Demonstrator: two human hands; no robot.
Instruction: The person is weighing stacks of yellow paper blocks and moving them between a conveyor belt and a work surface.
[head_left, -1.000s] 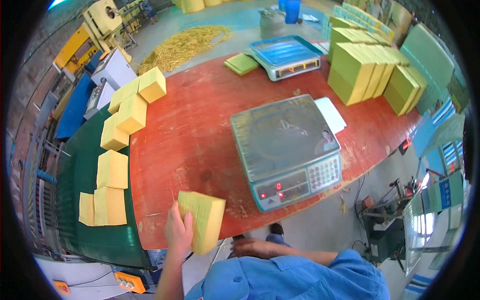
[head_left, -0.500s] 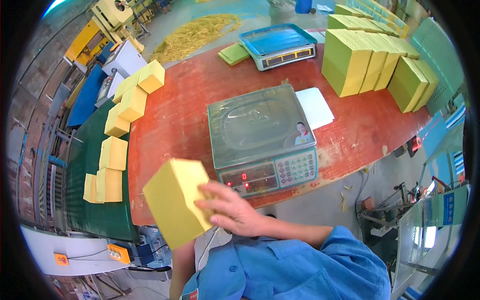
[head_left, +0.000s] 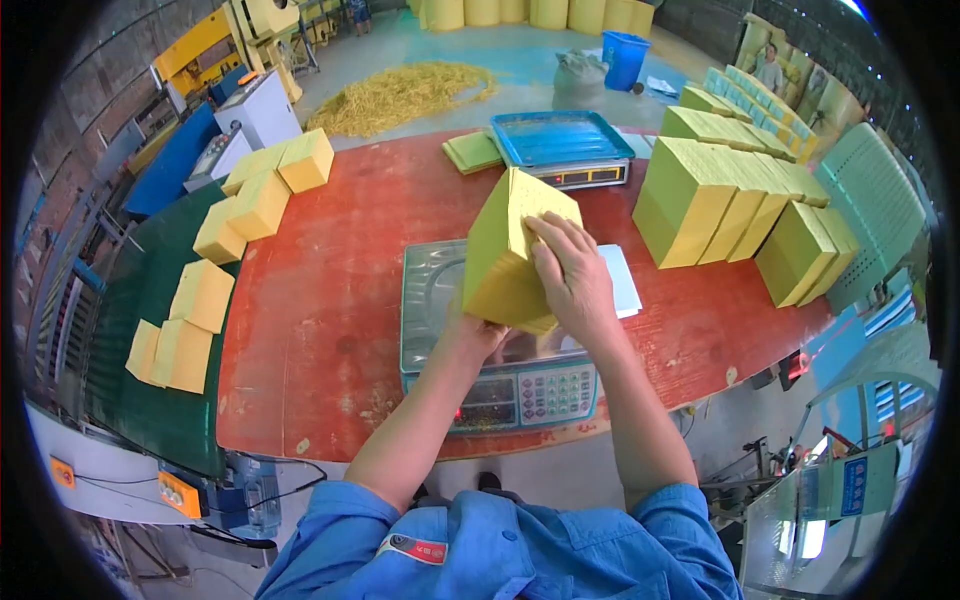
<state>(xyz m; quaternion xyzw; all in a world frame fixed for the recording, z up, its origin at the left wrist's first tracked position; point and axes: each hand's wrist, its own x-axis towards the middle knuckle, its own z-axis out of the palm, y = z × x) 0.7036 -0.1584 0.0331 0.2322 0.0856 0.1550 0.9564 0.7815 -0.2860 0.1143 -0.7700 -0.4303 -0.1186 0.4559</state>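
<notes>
Gripping yellow paper stack (head_left: pixel 497 255) between both hands, above near digital scale (head_left: pixel 422 300). Left hand (head_left: pixel 478 333) cupped underneath, fingers mostly hidden; right hand (head_left: pixel 575 280) spread against top and right side. One second ago, left hand alone held stack off red table's (head_left: pixel 320 330) near edge. Work in hand now appears centred on scale; pan contact unclear.

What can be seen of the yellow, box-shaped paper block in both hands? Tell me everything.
The yellow block has flat faces and a layered look, like stacked sheets. It is held tilted over the grey-topped electronic scale. The bare right hand lies on its upper right face; the bare left hand, partly hidden, is at its lower end.
</notes>
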